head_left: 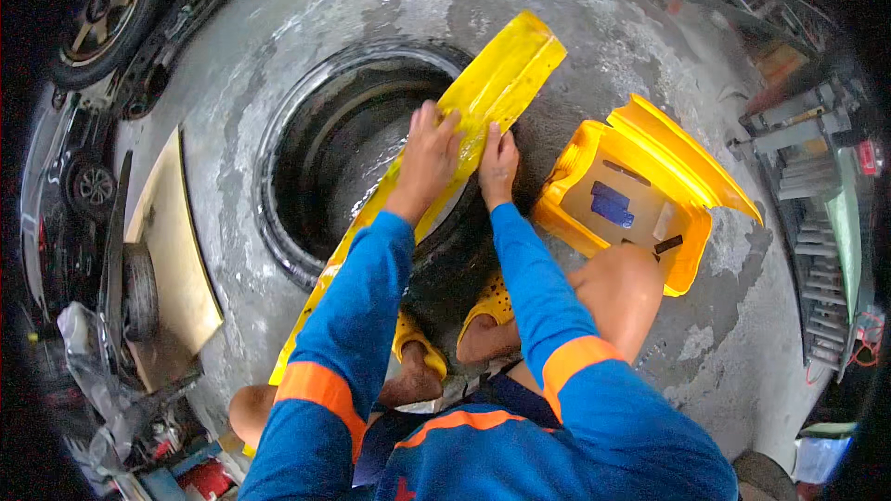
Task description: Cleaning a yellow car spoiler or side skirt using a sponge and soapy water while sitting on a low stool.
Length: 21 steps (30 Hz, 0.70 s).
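The person squats on the concrete floor (278,46) in front of a big black tyre (306,223) that lies flat, with its dark opening facing up. Across the right side of the tyre lies a long yellow plastic panel (506,74). It runs diagonally, from the far upper end near the middle of the view down to the person's left knee.

The left hand (427,158) rests on top of the panel about at its middle, palm down, fingers (445,125) spread and lying flat on the surface rather than closed around anything. The right hand (498,165) is just beside it, at the right edge of the panel, with fingers stretched out and pressing on the plastic. Whether the thumb hooks under the edge, I cannot tell.

I judge that the panel is light for its length and rather stiff because of its folded edges, but a piece so long will probably bend and swing at the ends. The surface looks smooth and glossy, so flat palms may slip on it. A hold on the raised side edges, with the hands more apart, would seem safer.

To the right, on the floor, stands a yellow plastic stool (640,195) turned on its side, close to the right knee. On the left a pale board (172,241) leans near a car wheel (102,0).
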{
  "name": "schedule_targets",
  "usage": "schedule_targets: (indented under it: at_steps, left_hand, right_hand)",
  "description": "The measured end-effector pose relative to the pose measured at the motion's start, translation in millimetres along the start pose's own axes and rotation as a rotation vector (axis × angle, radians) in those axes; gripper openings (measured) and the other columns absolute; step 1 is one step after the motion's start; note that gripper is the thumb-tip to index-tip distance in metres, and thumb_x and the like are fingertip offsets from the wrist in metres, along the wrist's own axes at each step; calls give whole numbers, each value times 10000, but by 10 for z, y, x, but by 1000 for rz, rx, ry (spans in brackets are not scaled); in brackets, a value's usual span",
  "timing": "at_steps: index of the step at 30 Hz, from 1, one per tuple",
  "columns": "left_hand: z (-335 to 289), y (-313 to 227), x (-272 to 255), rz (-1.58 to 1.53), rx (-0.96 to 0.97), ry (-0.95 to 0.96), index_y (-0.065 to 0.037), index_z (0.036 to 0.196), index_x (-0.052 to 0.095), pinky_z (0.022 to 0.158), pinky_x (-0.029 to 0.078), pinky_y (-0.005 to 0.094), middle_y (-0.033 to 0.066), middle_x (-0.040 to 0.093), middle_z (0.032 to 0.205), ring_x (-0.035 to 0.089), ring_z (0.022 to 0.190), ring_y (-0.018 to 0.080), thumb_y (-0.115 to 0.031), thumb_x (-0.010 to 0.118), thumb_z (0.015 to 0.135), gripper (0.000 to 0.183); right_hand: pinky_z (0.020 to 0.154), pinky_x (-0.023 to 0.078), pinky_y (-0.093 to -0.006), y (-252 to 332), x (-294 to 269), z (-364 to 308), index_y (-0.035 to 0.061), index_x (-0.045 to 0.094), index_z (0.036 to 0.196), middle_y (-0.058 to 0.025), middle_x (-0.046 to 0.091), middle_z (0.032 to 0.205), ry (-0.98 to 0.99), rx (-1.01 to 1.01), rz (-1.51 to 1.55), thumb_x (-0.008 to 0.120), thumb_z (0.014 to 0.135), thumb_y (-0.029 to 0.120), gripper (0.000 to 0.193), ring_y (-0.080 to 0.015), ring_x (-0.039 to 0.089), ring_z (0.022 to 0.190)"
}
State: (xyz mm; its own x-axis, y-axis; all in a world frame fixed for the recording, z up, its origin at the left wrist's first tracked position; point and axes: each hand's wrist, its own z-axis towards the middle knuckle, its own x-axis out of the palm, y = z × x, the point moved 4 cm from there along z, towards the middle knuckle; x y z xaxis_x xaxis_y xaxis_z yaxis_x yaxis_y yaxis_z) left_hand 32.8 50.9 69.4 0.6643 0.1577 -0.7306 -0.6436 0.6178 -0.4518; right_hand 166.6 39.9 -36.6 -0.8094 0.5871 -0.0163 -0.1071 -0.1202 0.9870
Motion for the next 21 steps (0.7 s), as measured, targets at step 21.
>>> schedule_targets:
  at_steps: [21]
  left_hand:
    - [2300, 835, 936, 138, -120, -92, -28, 1018, 660, 829, 553, 499, 251, 625, 1111, 649, 944, 444, -171, 790, 771, 314]
  right_hand:
    - [724, 498, -471, -22, 90, 82, 14, 683, 1095, -204, 710, 899, 61, 71, 63, 511, 1044, 359, 390, -392, 663, 812]
